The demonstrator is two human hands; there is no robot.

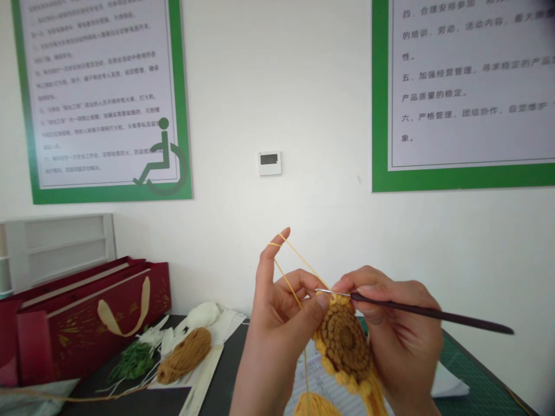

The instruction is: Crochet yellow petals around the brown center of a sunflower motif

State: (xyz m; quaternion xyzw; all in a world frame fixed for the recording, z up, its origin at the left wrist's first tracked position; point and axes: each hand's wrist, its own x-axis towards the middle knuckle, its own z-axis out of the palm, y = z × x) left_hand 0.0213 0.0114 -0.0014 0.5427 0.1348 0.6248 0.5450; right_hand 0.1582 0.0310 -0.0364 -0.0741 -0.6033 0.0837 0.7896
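Note:
A round crocheted piece (344, 338), brown in the middle with a yellow edge, hangs between my hands. My left hand (277, 329) pinches its upper left edge between thumb and a finger. Yellow yarn (303, 260) loops around the raised index finger and runs down to the piece. My right hand (396, 329) holds a crochet hook (433, 314) with a dark handle, its metal tip at the yellow top edge. Below the hands lies a yellow yarn ball (317, 405), partly cut off by the frame.
Dark red gift bags (99, 323) stand at the left. Near them lie a brown yarn skein (185, 355), green yarn (133, 361) and white yarn (203, 315). A green cutting mat (472, 375) and papers are at the right. A white wall with framed posters rises behind.

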